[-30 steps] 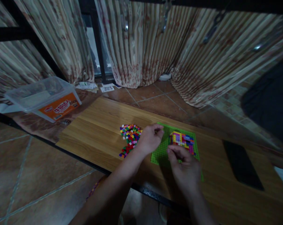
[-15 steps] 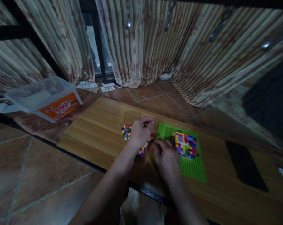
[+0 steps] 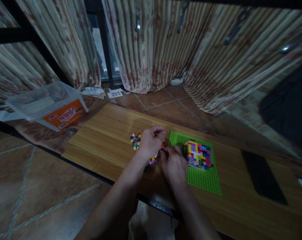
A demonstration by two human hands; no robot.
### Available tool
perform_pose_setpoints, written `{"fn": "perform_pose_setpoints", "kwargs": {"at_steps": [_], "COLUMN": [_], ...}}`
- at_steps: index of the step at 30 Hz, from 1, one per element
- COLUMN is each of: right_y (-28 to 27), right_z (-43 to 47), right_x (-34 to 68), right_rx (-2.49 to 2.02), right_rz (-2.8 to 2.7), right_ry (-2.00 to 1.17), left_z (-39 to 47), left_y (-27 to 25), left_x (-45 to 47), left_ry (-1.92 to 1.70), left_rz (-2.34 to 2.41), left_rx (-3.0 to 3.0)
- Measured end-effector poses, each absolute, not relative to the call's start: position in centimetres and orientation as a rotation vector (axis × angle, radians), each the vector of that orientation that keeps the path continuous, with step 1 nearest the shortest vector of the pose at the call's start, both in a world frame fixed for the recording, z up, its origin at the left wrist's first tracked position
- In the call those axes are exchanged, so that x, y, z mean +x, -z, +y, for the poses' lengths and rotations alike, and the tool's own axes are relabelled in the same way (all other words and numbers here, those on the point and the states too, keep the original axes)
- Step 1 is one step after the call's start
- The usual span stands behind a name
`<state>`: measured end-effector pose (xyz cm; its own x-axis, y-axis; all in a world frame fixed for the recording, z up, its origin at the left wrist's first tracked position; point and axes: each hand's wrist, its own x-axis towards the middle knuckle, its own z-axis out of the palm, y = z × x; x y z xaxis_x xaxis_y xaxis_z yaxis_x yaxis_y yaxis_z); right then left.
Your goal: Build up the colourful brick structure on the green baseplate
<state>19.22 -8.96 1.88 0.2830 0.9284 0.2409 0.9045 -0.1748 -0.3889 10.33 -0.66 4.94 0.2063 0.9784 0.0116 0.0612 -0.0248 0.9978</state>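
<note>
Small multicoloured toy building bricks (image 3: 135, 140) lie in a loose pile on the wooden table. My left hand (image 3: 151, 143) is over this pile and covers its middle, fingers curled into a pinch; whatever they may hold is too small to make out. At the pile's right edge, my right hand (image 3: 175, 164) has thumb and forefinger closed together, with a tiny dark spot at the tips that I cannot identify. Beside it, a block built of many coloured bricks (image 3: 198, 154) stands on a green studded baseplate (image 3: 205, 181), partly overlapped by my right hand.
A dark flat slab (image 3: 263, 176) lies on the table's right part. Beyond the left end stands a clear plastic tub (image 3: 47, 103) with an orange label. Papers (image 3: 114, 93) lie on the tiled floor near striped curtains (image 3: 141, 50). A dark shape (image 3: 288, 106) is at far right.
My right hand has moved left, away from the brick-built block, to the loose pile, and its thumb and forefinger have come together. My left hand has hardly moved.
</note>
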Motion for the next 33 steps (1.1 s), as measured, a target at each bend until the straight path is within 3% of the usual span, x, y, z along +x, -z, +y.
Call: {"fn": "perform_pose_setpoints", "kwargs": {"at_steps": [14,26,33], "right_y": [-4.4,-5.2,-5.4], "right_z": [-12.4,-15.7,-16.9], "right_x": [19.9,27.2,29.9], "right_rx": [-1.681,-1.747,-2.001], "right_rz": [-1.392,-1.129,-1.147], "right_ry": [-0.656,-0.433,-0.253], "left_z": [-0.9,-1.4,-1.6], "left_y": [-4.8,-4.3,-4.3], "left_x": [10.5,11.6,12.0], "left_ry": [-0.962,-0.885,-0.848], "left_rz": [1.094,0.995,0.974], "left_rx": [1.508,1.647,1.672]}}
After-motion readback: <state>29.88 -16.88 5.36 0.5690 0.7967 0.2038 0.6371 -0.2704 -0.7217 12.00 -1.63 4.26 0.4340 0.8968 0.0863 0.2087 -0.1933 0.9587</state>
